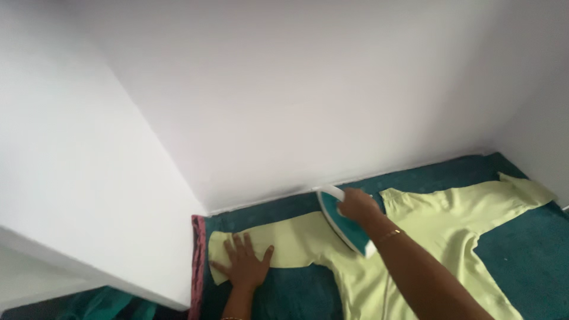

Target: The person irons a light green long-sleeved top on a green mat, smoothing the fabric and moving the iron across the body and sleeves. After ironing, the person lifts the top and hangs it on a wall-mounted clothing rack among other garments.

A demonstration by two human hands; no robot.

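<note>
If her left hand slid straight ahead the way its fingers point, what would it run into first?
The left hand lies flat on the pale green shirt sleeve. Straight ahead it would probably cross the teal cloth, then meet the white wall.

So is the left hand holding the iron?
No, the left hand lies flat on the shirt sleeve; the right hand grips the iron.

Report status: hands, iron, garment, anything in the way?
Right hand grips teal iron on the pale green garment. Left hand flat, pinning sleeve. Nothing blocking.

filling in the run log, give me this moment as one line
left hand: flat on shirt sleeve | right hand: gripping iron | iron: on pale green shirt | shirt: spread on teal cloth beside white wall
</note>
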